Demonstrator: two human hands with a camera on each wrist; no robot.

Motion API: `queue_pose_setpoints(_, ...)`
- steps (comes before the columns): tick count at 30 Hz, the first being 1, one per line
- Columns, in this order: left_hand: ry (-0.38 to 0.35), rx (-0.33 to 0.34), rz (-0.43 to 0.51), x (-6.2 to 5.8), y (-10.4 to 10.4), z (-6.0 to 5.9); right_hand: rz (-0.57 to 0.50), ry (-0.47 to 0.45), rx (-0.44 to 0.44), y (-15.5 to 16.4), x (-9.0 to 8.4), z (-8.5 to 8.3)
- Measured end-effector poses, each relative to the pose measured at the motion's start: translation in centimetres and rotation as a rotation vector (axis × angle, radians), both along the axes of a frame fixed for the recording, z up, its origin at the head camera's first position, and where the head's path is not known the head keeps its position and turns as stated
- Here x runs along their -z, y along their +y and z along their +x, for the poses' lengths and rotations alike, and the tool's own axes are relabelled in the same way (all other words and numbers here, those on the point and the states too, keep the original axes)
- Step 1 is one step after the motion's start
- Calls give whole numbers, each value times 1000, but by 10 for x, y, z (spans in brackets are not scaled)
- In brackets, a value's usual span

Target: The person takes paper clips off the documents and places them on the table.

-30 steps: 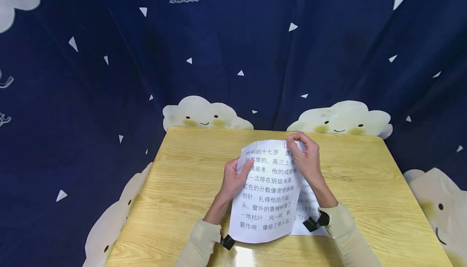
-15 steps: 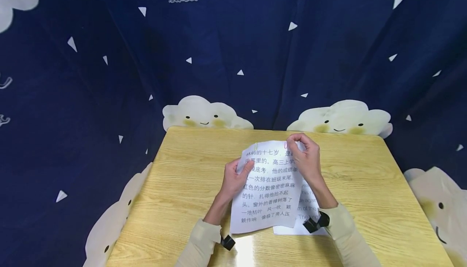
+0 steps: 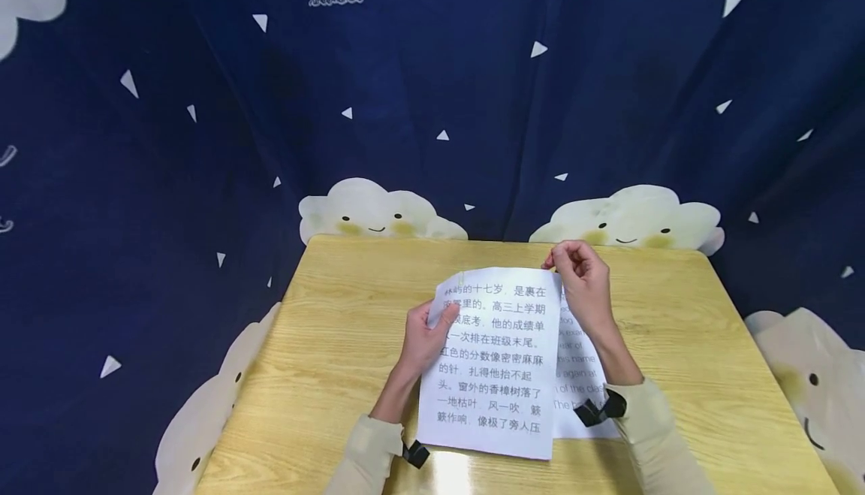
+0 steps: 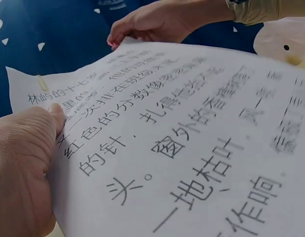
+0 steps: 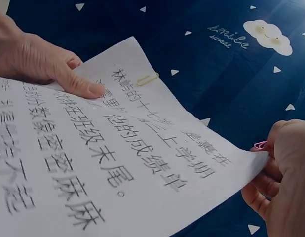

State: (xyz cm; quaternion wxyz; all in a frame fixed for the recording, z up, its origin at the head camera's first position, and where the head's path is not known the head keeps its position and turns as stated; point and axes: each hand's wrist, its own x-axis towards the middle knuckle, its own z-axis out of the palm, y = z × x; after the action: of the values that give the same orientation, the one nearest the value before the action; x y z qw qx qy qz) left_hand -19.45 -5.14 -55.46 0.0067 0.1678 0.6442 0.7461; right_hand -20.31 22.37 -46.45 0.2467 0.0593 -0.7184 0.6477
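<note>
A white sheet (image 3: 496, 360) printed with large Chinese characters is held above the wooden table (image 3: 338, 330). My left hand (image 3: 422, 337) grips its left edge, thumb on top (image 4: 56, 116). A yellow paper clip (image 5: 147, 79) sits on the sheet's top edge near the left corner. My right hand (image 3: 583, 285) is at the sheet's top right corner and pinches a pink paper clip (image 5: 260, 144) between its fingertips, just beyond the corner. Whether the clip still touches the paper is unclear. A second sheet (image 3: 577, 375) with English print lies flat on the table, partly under the first.
A dark blue curtain (image 3: 405, 104) with white triangles and cloud faces hangs close around the back and sides of the table. Bare wood lies to the left (image 3: 317, 375) and right (image 3: 709, 375) of the papers. Black straps (image 3: 601, 408) sit at both wrists.
My right hand has moved right from over the sheet's top edge to just past its corner, with the pink clip. The sheet has flattened out and more of its top line shows.
</note>
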Motion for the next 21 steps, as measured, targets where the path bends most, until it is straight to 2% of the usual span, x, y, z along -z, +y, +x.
queue_pose_setpoints(5, 13, -36, -3, 4, -1, 0, -8, -17, -12, 5, 7, 4)
queue_pose_setpoints(12, 24, -51, 29, 9, -5, -2, -62, -78, -56, 23, 22, 10)
queue_pose_setpoints(17, 41, -71, 41, 13, -5, -3, 12, -157, -28, 42, 47, 13)
queue_pose_setpoints(21, 45, -85, 42, 16, -5, -3, 106, -234, 49, 64, 76, 11)
